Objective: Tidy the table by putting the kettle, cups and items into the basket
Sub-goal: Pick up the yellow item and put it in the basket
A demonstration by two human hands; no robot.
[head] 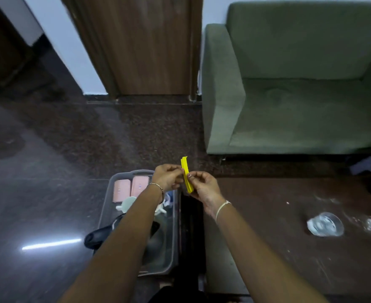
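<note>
Both hands pinch a thin yellow strip [186,174], seemingly folded paper or plastic, held nearly upright just below the middle of the frame. The left hand [166,177] grips it from the left side with closed fingertips, and the right hand [204,188] holds its lower part from the right, thumb and fingers pressed on it. A thin bracelet [156,185] circles the left wrist and a pale band [222,207] the right.

Directly under the left forearm, lower centre of the frame, a grey basket [175,237] stands on the dark polished floor [38,193]. At its far end lie two pink rectangular items [131,189] side by side, with a pale round object [127,203] just below them and a dark kettle-like shape [101,236] toward the near left; much of the contents is hidden by the arm.

To the right, the dark brown table [289,248] carries a clear glass bowl or lid [325,224], blurred, with pale smears near it. A green sofa [300,84] fills the upper right, and a wooden door [140,44] stands at upper centre.
</note>
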